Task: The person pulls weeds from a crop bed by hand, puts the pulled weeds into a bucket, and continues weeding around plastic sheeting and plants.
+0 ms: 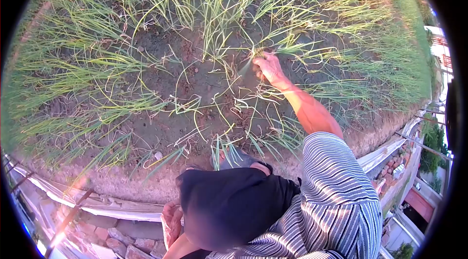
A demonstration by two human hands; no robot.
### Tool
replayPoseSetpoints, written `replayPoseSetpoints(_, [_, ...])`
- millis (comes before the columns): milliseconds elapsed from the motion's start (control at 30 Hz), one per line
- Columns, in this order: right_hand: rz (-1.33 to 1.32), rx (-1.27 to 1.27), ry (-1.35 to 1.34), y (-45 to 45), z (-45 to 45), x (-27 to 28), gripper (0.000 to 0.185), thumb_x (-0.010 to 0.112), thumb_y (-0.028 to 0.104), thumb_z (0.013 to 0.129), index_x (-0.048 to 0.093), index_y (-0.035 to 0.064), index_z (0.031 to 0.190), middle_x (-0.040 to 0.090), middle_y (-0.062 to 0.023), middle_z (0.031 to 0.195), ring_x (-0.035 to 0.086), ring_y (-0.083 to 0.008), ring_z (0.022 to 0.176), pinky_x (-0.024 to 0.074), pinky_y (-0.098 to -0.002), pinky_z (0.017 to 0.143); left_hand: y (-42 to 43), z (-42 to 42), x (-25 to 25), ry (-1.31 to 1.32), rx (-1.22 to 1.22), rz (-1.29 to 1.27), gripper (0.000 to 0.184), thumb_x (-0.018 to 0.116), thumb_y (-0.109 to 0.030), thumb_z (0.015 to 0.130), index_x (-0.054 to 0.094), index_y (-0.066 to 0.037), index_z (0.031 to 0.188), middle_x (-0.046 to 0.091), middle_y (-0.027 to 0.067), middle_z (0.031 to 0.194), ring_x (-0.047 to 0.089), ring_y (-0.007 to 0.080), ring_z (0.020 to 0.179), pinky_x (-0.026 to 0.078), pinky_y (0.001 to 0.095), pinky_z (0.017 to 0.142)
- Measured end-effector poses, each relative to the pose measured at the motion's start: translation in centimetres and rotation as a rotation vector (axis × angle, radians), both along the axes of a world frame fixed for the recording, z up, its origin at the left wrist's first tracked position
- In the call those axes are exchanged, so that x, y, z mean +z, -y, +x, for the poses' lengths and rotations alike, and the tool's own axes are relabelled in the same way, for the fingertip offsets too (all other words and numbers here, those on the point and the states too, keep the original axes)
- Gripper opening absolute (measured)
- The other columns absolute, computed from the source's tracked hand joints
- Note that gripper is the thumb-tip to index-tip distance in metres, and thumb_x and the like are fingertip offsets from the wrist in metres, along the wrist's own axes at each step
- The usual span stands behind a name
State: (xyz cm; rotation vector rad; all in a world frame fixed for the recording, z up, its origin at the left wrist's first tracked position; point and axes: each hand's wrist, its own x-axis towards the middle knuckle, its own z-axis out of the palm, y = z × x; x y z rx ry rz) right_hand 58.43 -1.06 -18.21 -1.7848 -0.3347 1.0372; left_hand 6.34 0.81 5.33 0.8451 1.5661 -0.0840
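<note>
My right hand [269, 69] is reached out low over the soil, its fingers closed. A grey, flat blade-like piece [246, 68] sticks out from its left side toward the ground; the handle is hidden in the fist, so the exact kind of tool is unclear. Green onion-like plants [214, 39] with long thin leaves stand just beyond and to the left of this hand. Beside my dark-clothed knee [229, 205], my left hand [171, 221] is low at the bed's near side, partly covered by the leg. Its fingers are mostly hidden.
Rows of the same leafy plants [83, 76] spread over dark soil [204, 86]. My sandalled foot [234, 159] is at the bed's near edge. Behind it run a pale sheet border [124, 210] and stones [117, 247]. Poles and bricks [392, 169] lie at right.
</note>
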Motion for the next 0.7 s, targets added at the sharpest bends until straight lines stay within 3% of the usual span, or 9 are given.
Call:
replayPoseSetpoints(133, [-0.093,0.006,-0.222,2.0,0.6,1.5,0.016,0.062,0.019,0.087,0.062,0.0031,0.091,0.059,-0.0039,0.064,0.051,-0.0084,0.045,0.0343,-0.0229,0.035,0.1,-0.2,-0.5,-0.017,-0.053,0.011,0.035,0.065,-0.012,0.089,0.056,0.005,0.118,0.069,0.0137,0.103,0.063,0.0183,0.099,0.048,0.0318,0.093])
replayPoseSetpoints(267, [0.133,-0.011,-0.352,2.2,1.6,5.8,0.014,0.062,0.016,0.088,0.062,0.0027,0.091,0.057,-0.0046,0.063,0.048,-0.0096,0.044,0.0306,-0.0229,0.035,0.7,-2.3,-1.6,0.105,-0.041,0.067,0.035,0.065,-0.013,0.090,0.057,0.005,0.119,0.069,0.0127,0.103,0.062,0.0176,0.100,0.048,0.0316,0.092])
replayPoseSetpoints(333, [0.294,-0.026,-0.590,1.5,3.2,7.5,0.013,0.062,0.016,0.090,0.059,0.0036,0.089,0.054,-0.0026,0.063,0.043,-0.0074,0.043,0.0277,-0.0222,0.034,0.3,-2.2,-1.3,-0.034,-0.241,0.063,0.037,0.067,-0.016,0.090,0.058,0.004,0.120,0.069,0.0123,0.104,0.062,0.0161,0.099,0.048,0.0322,0.091])
replayPoseSetpoints(400, [0.450,0.051,-0.655,-0.4,2.8,12.6,0.012,0.059,0.011,0.089,0.060,0.0010,0.095,0.060,-0.0084,0.069,0.051,-0.0111,0.047,0.0332,-0.0219,0.035,0.8,-3.6,-2.3,0.009,-0.161,0.055,0.038,0.069,-0.016,0.088,0.059,0.001,0.120,0.068,0.0124,0.104,0.063,0.0200,0.099,0.048,0.0346,0.091])
replayPoseSetpoints(467, [0.539,0.096,-0.664,-3.2,1.9,16.4,0.014,0.060,0.011,0.088,0.059,0.0006,0.098,0.062,-0.0122,0.077,0.053,-0.0115,0.050,0.0362,-0.0213,0.035,0.6,-3.2,-1.2,0.064,-0.281,0.129,0.038,0.070,-0.017,0.087,0.060,0.001,0.119,0.068,0.0126,0.104,0.063,0.0218,0.099,0.048,0.0354,0.091])
replayPoseSetpoints(500, [0.612,0.224,-0.692,-4.5,2.1,17.3,0.014,0.061,0.011,0.088,0.058,0.0012,0.098,0.064,-0.0150,0.084,0.055,-0.0120,0.053,0.0381,-0.0205,0.036,0.1,-2.6,-0.4,0.098,-0.338,0.167,0.038,0.070,-0.017,0.086,0.060,0.000,0.119,0.068,0.0127,0.104,0.063,0.0227,0.099,0.048,0.0358,0.091])
replayPoseSetpoints(633, [0.756,0.344,-0.923,-11.1,0.0,18.4,0.024,0.055,0.002,0.089,0.062,-0.0043,0.111,0.062,-0.0171,0.090,0.053,-0.0116,0.054,0.0383,-0.0196,0.037,0.2,-2.0,2.8,0.196,-0.536,0.326,0.039,0.072,-0.018,0.085,0.061,-0.001,0.118,0.067,0.0132,0.104,0.063,0.0263,0.100,0.047,0.0374,0.091])
replayPoseSetpoints(700, [0.745,0.445,-0.874,-15.3,-2.1,17.8,0.018,0.055,0.004,0.089,0.063,-0.0028,0.105,0.063,-0.0139,0.089,0.053,-0.0101,0.057,0.0368,-0.0183,0.038,1.2,-2.4,3.0,0.233,-0.371,0.310,0.039,0.073,-0.019,0.083,0.062,-0.002,0.117,0.064,0.0141,0.107,0.062,0.0301,0.103,0.047,0.0388,0.092])
